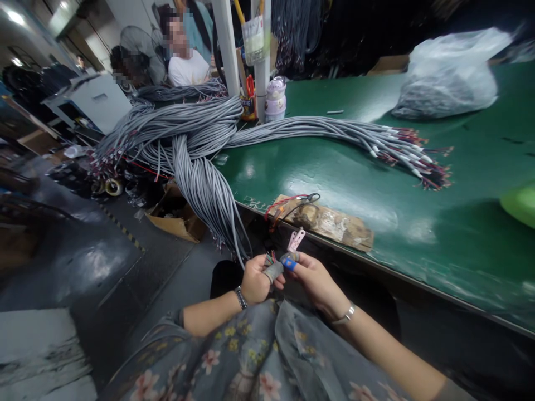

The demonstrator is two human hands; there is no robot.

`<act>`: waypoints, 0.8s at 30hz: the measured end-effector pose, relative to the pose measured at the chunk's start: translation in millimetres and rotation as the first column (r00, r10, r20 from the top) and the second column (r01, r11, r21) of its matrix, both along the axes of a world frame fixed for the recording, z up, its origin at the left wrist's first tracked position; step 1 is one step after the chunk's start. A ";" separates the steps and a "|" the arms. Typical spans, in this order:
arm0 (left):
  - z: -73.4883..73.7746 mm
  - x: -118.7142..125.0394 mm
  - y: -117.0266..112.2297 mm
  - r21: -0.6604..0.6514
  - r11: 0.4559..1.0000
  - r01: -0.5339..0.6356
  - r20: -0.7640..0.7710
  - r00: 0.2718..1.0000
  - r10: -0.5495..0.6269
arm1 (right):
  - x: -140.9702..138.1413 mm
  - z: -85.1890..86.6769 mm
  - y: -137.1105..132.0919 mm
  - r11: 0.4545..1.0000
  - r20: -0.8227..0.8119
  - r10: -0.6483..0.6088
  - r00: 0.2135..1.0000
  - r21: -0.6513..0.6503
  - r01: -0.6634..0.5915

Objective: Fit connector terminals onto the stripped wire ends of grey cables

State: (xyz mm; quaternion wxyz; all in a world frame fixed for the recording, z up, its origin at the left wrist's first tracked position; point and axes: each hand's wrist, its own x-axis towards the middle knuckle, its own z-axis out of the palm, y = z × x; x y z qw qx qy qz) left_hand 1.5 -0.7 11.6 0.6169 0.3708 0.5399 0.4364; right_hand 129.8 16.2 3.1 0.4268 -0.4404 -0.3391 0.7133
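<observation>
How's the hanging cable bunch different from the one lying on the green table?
The hanging bunch droops off the table; the lying bunch stretches along it. The lying bunch's reddish ends fan out clearly; the hanging bunch's ends barely show. Both are grey.

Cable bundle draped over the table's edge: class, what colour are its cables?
Grey; the cable bundle shows best in the head view.

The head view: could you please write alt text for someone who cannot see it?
A person's left hand holds coloured wires and the right hand a small pink item, beside a green workbench. Grey cable bundles lie on it, some hanging over its edge.
</observation>
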 end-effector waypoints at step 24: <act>-7.6 -0.7 0.9 -0.131 0.989 0.061 0.150 0.988 -0.041 | 8.2 -6.4 2.6 0.995 -0.179 -0.052 0.982 -0.094 0.036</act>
